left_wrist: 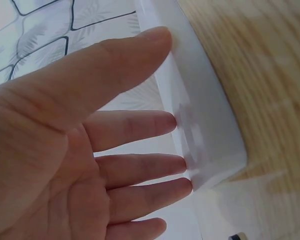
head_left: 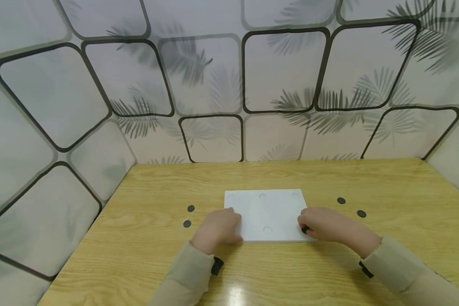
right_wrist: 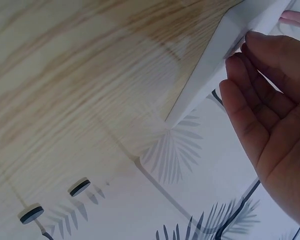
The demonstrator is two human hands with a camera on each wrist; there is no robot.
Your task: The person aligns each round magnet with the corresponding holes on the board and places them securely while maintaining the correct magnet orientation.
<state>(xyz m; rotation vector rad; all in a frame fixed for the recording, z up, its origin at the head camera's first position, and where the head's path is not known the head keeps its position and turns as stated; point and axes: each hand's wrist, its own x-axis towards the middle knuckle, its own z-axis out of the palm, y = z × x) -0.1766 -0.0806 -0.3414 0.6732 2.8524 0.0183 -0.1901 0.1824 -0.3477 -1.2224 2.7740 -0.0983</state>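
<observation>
White rectangular board (head_left: 269,214) lies on yellow wood-grain tabletop (head_left: 137,255); the left hand (head_left: 219,227), fingers extended, touches its left edge; the right hand (head_left: 325,223) pinches a black disc (head_left: 304,229).

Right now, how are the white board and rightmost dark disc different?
The board is white and rectangular; the disc is dark and round. The board is bigger than the disc. The left hand touches the board; no hand touches the disc. Both lie on the table.

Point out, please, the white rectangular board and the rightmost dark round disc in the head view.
White rectangular board (head_left: 269,213), head view: middle of its top.
Rightmost dark round disc (head_left: 361,213), head view: its upper face.
</observation>
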